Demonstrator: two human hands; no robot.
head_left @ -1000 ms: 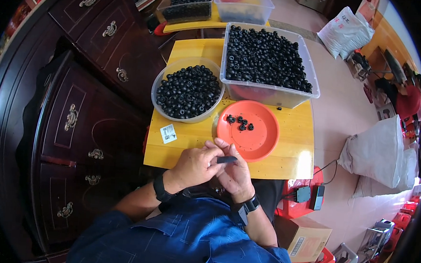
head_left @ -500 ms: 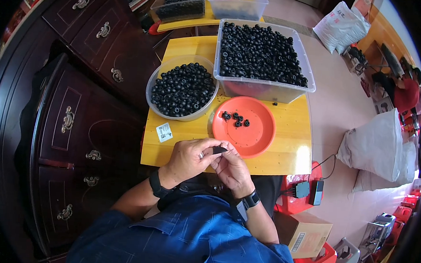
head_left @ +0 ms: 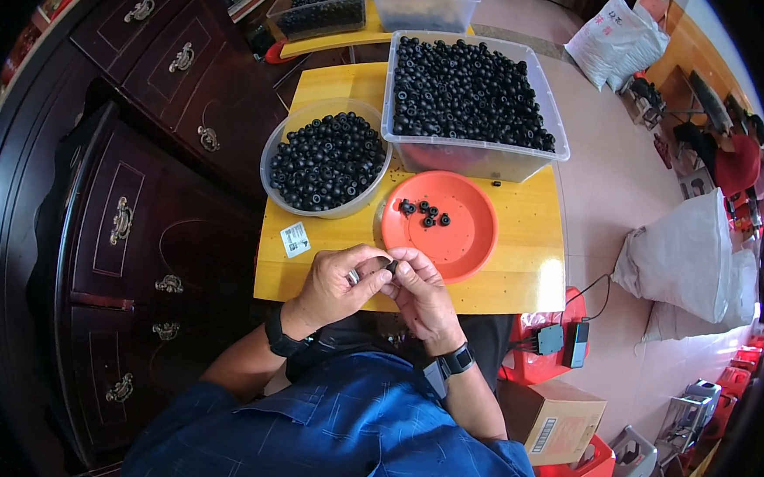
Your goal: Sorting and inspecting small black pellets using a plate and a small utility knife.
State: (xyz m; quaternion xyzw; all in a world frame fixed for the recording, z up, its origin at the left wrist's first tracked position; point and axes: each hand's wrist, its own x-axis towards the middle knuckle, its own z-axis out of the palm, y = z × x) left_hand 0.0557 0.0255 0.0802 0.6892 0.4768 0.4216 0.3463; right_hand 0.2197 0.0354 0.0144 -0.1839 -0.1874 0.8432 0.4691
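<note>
My left hand [head_left: 331,286] and my right hand [head_left: 424,300] meet over the near edge of the yellow table, fingers pinched together. Between their fingertips is a small black part [head_left: 392,266], mostly covered by the fingers. Something silvery [head_left: 353,276] shows at my left fingers; whether it is a ring or a tool I cannot make out. Just beyond the hands lies a shallow orange-red plate [head_left: 464,250] holding several small round black parts [head_left: 429,222] with holes. A round clear tub [head_left: 273,185] full of similar black parts stands behind my left hand.
A large clear bin [head_left: 465,160] heaped with black parts fills the table's far right. One loose part [head_left: 496,183] and a white label [head_left: 295,239] lie on the yellow table [head_left: 530,248]. Dark drawers [head_left: 165,216] stand close on the left; a red stool [head_left: 539,357] and carton [head_left: 563,424] sit right.
My fingers have shifted: the long dark shape seen between them before now shows as a small black piece at the fingertips. My left hand has turned slightly, and the view has moved a little.
</note>
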